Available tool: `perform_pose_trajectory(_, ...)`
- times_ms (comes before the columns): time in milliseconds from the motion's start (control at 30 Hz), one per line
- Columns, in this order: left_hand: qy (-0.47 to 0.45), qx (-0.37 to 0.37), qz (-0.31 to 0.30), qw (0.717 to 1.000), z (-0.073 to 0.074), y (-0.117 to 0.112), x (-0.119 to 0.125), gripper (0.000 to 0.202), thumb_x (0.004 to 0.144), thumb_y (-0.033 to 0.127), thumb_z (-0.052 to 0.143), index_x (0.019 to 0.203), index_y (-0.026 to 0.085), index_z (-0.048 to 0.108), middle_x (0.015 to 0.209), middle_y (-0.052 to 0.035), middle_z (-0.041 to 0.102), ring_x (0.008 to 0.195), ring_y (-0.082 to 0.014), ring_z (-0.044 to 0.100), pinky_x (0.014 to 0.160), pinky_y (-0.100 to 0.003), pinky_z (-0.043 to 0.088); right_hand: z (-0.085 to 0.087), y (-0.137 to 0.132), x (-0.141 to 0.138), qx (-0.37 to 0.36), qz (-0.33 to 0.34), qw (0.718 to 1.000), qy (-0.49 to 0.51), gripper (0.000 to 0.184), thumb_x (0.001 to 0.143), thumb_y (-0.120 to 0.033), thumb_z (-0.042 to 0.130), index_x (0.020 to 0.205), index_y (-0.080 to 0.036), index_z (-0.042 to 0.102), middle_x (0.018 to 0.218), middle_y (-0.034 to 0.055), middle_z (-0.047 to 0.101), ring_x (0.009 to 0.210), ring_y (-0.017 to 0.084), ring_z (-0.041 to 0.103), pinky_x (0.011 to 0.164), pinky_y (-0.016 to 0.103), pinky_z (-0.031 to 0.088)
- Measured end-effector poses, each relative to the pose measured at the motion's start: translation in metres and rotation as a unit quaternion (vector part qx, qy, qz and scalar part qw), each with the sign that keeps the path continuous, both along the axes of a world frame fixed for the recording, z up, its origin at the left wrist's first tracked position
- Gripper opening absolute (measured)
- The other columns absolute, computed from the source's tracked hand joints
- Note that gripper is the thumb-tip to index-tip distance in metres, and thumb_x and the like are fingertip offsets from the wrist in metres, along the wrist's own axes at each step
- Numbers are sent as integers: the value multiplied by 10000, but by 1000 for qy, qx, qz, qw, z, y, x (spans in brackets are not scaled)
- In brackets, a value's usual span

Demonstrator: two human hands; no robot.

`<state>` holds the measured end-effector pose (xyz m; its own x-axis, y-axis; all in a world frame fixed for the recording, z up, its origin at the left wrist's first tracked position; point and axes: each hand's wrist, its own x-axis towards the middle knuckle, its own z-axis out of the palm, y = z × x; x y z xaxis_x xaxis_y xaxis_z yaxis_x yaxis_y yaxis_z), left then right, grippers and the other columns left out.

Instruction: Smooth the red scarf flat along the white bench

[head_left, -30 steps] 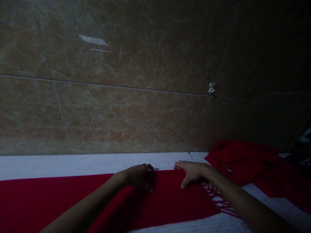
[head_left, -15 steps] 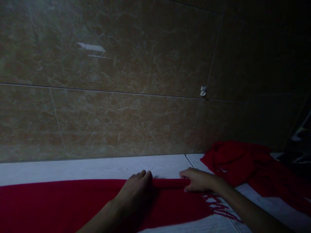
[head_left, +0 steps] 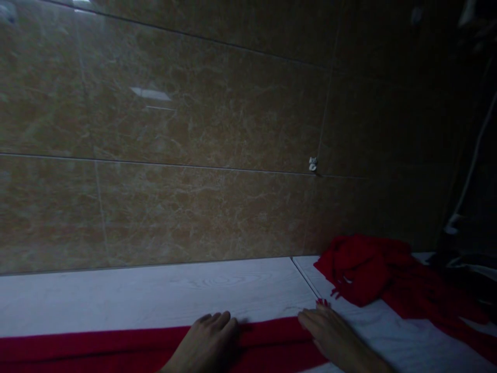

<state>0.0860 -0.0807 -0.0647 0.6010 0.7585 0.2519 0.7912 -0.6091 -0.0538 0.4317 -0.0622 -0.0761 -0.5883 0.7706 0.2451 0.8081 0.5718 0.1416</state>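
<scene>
Hands lie flat on a red scarf [head_left: 116, 349] spread along the near edge of a white wood-grain table [head_left: 155, 295]. The left hand [head_left: 207, 344] rests palm down on the cloth, fingers close together and stretched toward the wall, their tips at the scarf's far edge. It grips nothing; it only presses on the fabric. The right hand [head_left: 334, 336] lies just beside it, to the right, also palm down with the fingers extended and loosely together, touching the scarf near its right end. A bit of red fringe [head_left: 323, 302] shows at the fingertips. Whether anything is pinched under that hand cannot be told in the dim light.

The scarf runs as a long red band from the left edge of the table to the right hand, with bare white surface between it and the wall. Its lower part is cut off by the bottom of the view.

Toward the far right corner of the table sits a second red cloth [head_left: 368, 269], crumpled in a heap, well apart from both hands, with a strip trailing off along the right edge. Behind the table rises a brown marbled tile wall [head_left: 194, 155], with a small white clip [head_left: 312, 164] at a tile joint.
</scene>
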Motion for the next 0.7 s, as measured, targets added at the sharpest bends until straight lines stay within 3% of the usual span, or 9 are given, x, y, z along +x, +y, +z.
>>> perform_pose_trajectory(267,-45,90,-123,987,-5,-22,-23,180,899,165,672,1013,234,550,899,23,703,713,-169,674,587,-268,462,-19,-3,4,184,48,981,38,568,667,121,406,1069,-216,622,959,21,739,834,181,699,826,297,501)
perform_pose_trajectory(367,-56,117,-168,977,-7,-23,-28,34,994,206,554,969,225,543,865,24,685,681,-143,644,576,-270,417,-22,-3,5,223,60,972,49,569,655,112,415,1061,-233,614,950,1,744,806,170,698,787,280,489)
perform_pose_trajectory(400,-56,126,-181,974,-8,-23,-29,96,1027,245,509,939,221,540,843,23,676,662,-136,632,566,-273,401,-23,-3,6,235,63,969,52,573,651,108,418,1067,-237,610,956,-3,745,807,167,697,789,276,486)
perform_pose_trajectory(500,-57,142,-214,965,-10,-21,-31,233,1072,328,418,915,211,546,799,24,660,628,-119,605,536,-280,360,-27,-1,8,259,68,962,55,591,635,94,422,1089,-241,598,974,-5,746,815,161,693,800,266,482)
perform_pose_trajectory(700,-58,128,-246,959,-10,-24,-32,247,1073,327,415,916,201,558,793,20,649,624,-116,578,524,-298,330,-24,0,15,223,73,972,4,619,605,105,399,1092,-229,585,1003,9,735,834,161,691,811,272,499)
